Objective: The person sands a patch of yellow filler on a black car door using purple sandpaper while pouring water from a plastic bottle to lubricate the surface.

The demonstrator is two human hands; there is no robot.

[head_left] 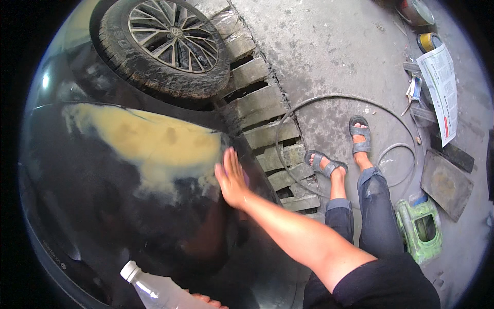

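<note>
Your right hand (234, 184) lies flat against the dark car panel (108, 206), at the right end of the tan patch (159, 139), with its fingers straight and close together. A sliver of purple pad (246, 178) shows beside the palm; you likely spread the hand to press it evenly, though how firmly the fingers grip it can't be told. Your left hand (207, 299), mostly cut off by the lower edge, has its fingers clamped on the clear bottle (158, 289), which sits low in view over the panel, perhaps kept near so liquid is within reach. The bottle is tilted: its white cap (129, 271) points up and left, and its long axis slants down to the right. The patch's long axis also runs from upper left toward lower right.
</note>
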